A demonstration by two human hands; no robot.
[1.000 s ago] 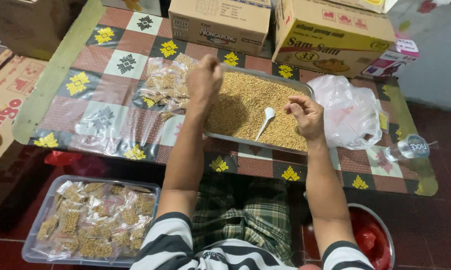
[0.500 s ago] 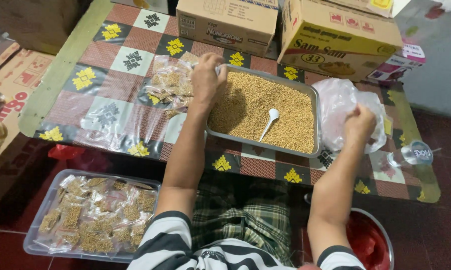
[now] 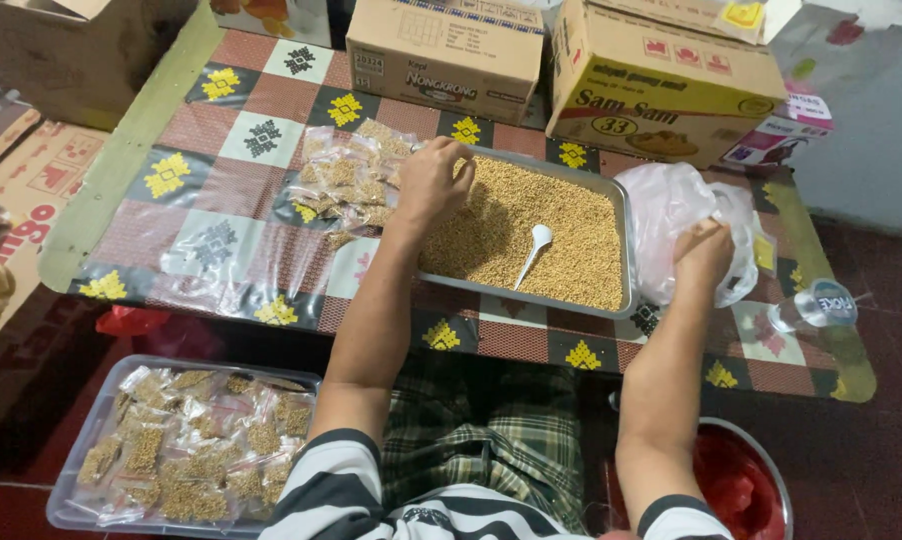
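A metal tray (image 3: 626, 215) full of golden-brown grain stands on a low table, with a white plastic spoon (image 3: 533, 250) lying in the grain. My left hand (image 3: 433, 180) rests at the tray's left rim, fingers curled down against the grain beside a pile of small filled packets (image 3: 351, 180). My right hand (image 3: 703, 255) is on a clear plastic bag (image 3: 671, 215) lying to the right of the tray, fingers closed into its film.
The table has a patterned plastic cover (image 3: 221, 215). Cardboard boxes (image 3: 661, 75) stand along its far edge. A small water cup (image 3: 816, 303) lies at the right. A clear bin of filled packets (image 3: 186, 450) and a metal bowl holding red plastic (image 3: 746, 485) sit on the floor.
My right hand has left the grain tray and moved right onto the clear bag. My left hand has stayed at the tray's left rim.
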